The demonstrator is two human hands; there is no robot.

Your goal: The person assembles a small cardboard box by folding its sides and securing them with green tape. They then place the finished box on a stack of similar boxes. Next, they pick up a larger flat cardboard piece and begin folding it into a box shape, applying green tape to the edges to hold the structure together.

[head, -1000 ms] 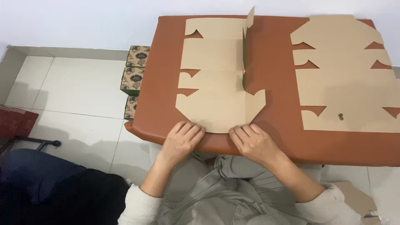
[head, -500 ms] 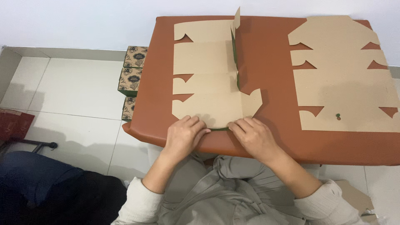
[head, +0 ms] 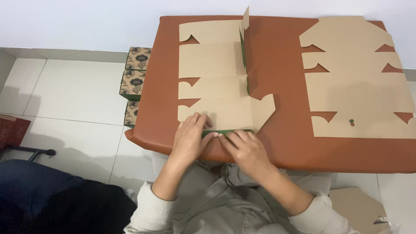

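Observation:
A flat brown cardboard box blank (head: 214, 73) lies on the left half of the brown table (head: 281, 78). Its right flaps stand folded up, showing a green printed underside. My left hand (head: 190, 136) presses the blank's near edge, fingers on the narrow near flap that is folded over, green side up. My right hand (head: 242, 147) pinches the same green strip from the right, fingertips touching those of the left hand.
A second, unfolded cardboard blank (head: 355, 78) lies flat on the table's right half with a small green dot on it. Three printed green-and-brown boxes (head: 134, 80) stand stacked on the tiled floor left of the table. More cardboard (head: 355, 208) lies beside my right arm.
The blank has shifted left on the table. Both hands have come together at its near edge, and the near flap is now folded over, its green side showing.

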